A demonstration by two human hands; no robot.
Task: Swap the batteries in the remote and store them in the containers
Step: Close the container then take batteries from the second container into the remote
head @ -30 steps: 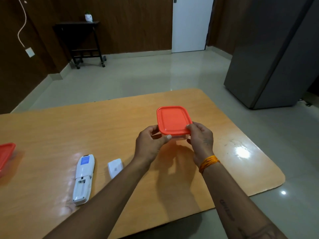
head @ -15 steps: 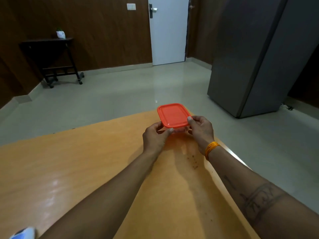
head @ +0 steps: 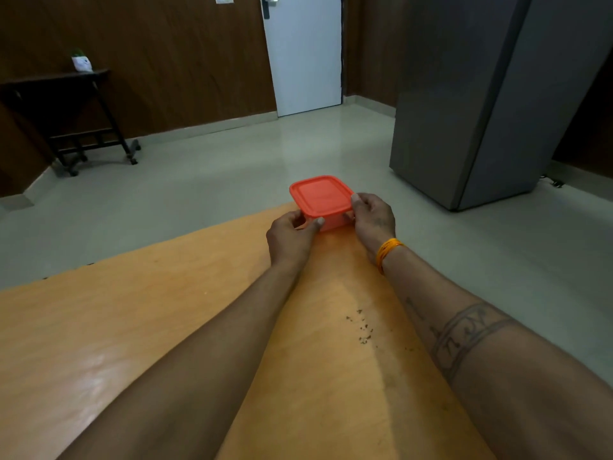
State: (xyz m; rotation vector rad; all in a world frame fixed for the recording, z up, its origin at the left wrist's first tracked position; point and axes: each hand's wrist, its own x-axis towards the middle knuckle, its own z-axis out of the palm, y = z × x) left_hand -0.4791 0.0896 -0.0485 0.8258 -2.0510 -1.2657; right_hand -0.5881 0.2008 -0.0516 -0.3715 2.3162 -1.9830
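Hands meet at the far corner of the orange desk [head: 132,327], both gripping a small container [head: 331,224] capped by an orange-red lid [head: 321,195]. The left hand [head: 290,239] curls round the container's near-left corner, thumb tip pressed just under the lid's edge, the other fingers hidden behind the box. The right hand [head: 373,220] clasps the right side, thumb lying along the lid's rim, its remaining fingers likewise out of sight. Only a narrow strip of the container's pale, translucent wall shows below the lid, tinted by it, and what lies inside cannot be made out; whether its base rests on the desk or hangs just above it is also unclear. An orange thread band [head: 386,252] circles the right wrist, and a tattooed band [head: 464,330] wraps the right forearm, its markings too blurred to read. Dark specks [head: 363,328] dot the desk between the forearms. Beyond, a grey cabinet [head: 481,94] is cut off at the top edge, a white door [head: 305,54] shows only in part, and a dark side table [head: 66,111] carries a small pot [head: 81,63].
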